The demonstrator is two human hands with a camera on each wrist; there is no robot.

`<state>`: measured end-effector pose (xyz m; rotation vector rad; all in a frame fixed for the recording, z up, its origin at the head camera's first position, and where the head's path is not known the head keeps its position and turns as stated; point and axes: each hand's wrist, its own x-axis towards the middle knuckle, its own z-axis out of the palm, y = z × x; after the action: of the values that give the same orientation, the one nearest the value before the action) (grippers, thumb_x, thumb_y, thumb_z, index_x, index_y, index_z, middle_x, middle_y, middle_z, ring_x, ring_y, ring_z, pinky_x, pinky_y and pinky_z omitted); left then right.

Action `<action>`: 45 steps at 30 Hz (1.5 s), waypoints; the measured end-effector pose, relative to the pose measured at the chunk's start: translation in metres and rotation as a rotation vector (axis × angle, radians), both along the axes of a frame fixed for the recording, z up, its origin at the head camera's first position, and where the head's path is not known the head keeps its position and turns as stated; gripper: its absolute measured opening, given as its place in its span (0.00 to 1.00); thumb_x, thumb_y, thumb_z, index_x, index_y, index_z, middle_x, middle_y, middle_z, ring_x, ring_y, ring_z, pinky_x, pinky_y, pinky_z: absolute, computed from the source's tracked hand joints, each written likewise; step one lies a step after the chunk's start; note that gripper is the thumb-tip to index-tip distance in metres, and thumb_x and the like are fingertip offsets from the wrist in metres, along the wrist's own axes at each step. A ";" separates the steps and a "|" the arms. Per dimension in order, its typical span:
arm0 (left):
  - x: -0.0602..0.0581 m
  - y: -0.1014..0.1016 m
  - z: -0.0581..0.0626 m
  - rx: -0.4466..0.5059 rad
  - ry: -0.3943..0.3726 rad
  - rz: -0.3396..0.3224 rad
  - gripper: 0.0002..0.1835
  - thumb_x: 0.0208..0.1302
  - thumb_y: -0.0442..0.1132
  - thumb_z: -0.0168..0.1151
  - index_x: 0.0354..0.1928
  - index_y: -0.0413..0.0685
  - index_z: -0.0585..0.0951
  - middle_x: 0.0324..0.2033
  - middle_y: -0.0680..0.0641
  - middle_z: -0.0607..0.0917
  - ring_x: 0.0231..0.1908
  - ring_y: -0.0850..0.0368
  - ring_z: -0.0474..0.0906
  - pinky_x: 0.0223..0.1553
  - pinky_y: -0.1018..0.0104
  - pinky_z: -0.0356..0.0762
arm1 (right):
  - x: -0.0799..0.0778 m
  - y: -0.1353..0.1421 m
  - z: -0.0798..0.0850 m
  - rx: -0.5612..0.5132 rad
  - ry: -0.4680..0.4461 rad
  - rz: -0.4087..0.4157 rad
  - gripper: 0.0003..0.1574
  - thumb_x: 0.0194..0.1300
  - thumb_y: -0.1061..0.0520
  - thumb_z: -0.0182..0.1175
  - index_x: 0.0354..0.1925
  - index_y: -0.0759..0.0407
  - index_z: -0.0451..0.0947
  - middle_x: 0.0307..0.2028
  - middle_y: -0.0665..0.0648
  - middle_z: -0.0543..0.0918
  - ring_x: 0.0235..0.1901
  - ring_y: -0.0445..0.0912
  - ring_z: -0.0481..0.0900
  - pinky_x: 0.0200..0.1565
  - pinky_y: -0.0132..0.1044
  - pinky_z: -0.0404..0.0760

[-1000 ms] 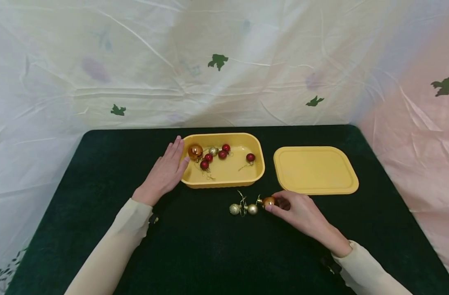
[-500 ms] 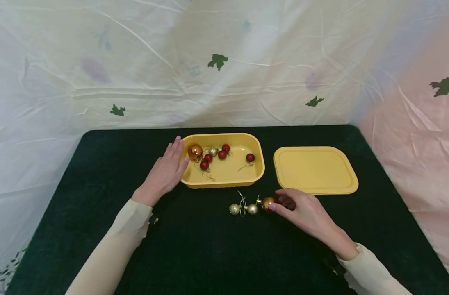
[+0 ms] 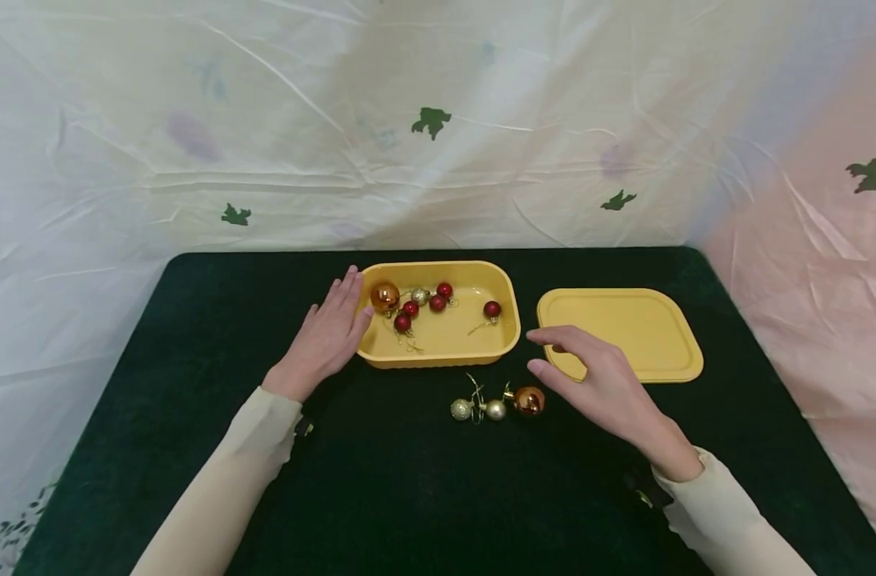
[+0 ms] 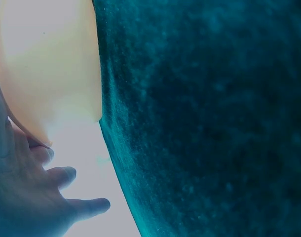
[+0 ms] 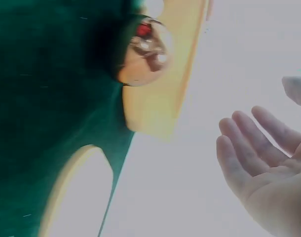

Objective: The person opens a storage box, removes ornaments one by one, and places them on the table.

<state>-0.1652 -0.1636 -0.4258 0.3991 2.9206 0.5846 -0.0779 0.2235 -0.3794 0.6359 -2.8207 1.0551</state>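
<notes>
My left hand (image 3: 321, 336) rests with straight fingers against the left end of a yellow box (image 3: 438, 358). Inside the box lie several red baubles (image 3: 438, 303), a gold bauble (image 3: 419, 296) and a larger orange bauble (image 3: 384, 297). My right hand (image 3: 599, 384) is raised over the near left corner of a yellow lid (image 3: 646, 336), thumb and fingers apart, holding nothing. Just left of it, on the cloth, sits a second orange bauble (image 3: 530, 401), also seen in the right wrist view. Beside that bauble lie a smooth gold bauble (image 3: 495, 410) and a glittery gold bauble (image 3: 462, 410).
A dark green cloth (image 3: 409, 496) covers the table. Behind the table hangs a pale curtain (image 3: 301, 120) with green leaf shapes. Thin gold strings trail from the baubles.
My right hand has let go of the orange bauble on the cloth and lifted away, its fingers spreading. The bauble stays beside the gold ones. My left hand keeps its place at the box.
</notes>
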 end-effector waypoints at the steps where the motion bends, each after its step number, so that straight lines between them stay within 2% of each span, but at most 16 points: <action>1: 0.000 0.000 0.000 0.003 0.000 0.001 0.38 0.84 0.57 0.34 0.83 0.48 0.37 0.82 0.50 0.33 0.81 0.43 0.36 0.74 0.29 0.45 | -0.003 -0.003 0.002 -0.001 0.013 0.014 0.26 0.73 0.44 0.65 0.64 0.52 0.80 0.61 0.53 0.82 0.60 0.51 0.80 0.58 0.59 0.80; 9: 0.000 0.000 -0.001 0.026 -0.008 0.008 0.38 0.84 0.57 0.34 0.84 0.48 0.37 0.82 0.50 0.34 0.81 0.44 0.36 0.75 0.30 0.45 | -0.035 -0.027 0.015 0.000 0.095 0.139 0.26 0.70 0.47 0.69 0.63 0.51 0.80 0.61 0.51 0.83 0.59 0.48 0.81 0.59 0.54 0.80; 17: 0.000 0.000 -0.002 0.035 -0.007 0.013 0.38 0.84 0.57 0.34 0.84 0.48 0.38 0.82 0.50 0.34 0.81 0.43 0.37 0.75 0.30 0.46 | -0.071 -0.049 0.016 0.048 0.044 0.227 0.28 0.69 0.48 0.70 0.64 0.55 0.80 0.59 0.55 0.83 0.56 0.51 0.82 0.57 0.55 0.82; 24: 0.001 0.001 -0.002 0.032 -0.003 0.010 0.38 0.84 0.56 0.35 0.84 0.49 0.38 0.82 0.51 0.33 0.81 0.44 0.37 0.74 0.30 0.46 | -0.096 -0.064 0.011 0.085 0.014 0.297 0.29 0.70 0.52 0.70 0.65 0.60 0.78 0.61 0.59 0.82 0.58 0.53 0.81 0.58 0.54 0.81; 31: 0.001 0.000 -0.002 0.039 0.000 0.014 0.38 0.84 0.57 0.34 0.84 0.50 0.38 0.83 0.51 0.34 0.81 0.44 0.38 0.75 0.31 0.46 | -0.114 -0.072 0.006 0.111 -0.065 0.304 0.32 0.70 0.52 0.69 0.68 0.59 0.76 0.64 0.59 0.80 0.62 0.55 0.78 0.59 0.55 0.81; 37: 0.002 0.000 -0.002 0.026 -0.005 0.026 0.38 0.84 0.58 0.34 0.84 0.50 0.38 0.83 0.51 0.34 0.81 0.44 0.38 0.75 0.31 0.47 | -0.127 -0.083 -0.001 0.141 -0.138 0.336 0.32 0.71 0.52 0.68 0.69 0.59 0.75 0.65 0.59 0.79 0.64 0.54 0.77 0.66 0.53 0.74; 45: 0.004 0.000 -0.002 0.023 0.001 0.025 0.38 0.84 0.57 0.34 0.84 0.49 0.38 0.83 0.51 0.34 0.81 0.43 0.39 0.74 0.31 0.47 | -0.138 -0.093 -0.009 0.193 -0.162 0.359 0.32 0.70 0.54 0.69 0.69 0.60 0.75 0.64 0.60 0.81 0.64 0.54 0.77 0.67 0.52 0.73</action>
<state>-0.1615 -0.1635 -0.4277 0.3663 2.9267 0.6224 -0.2162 0.1300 -0.3883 1.1617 -3.0477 0.9185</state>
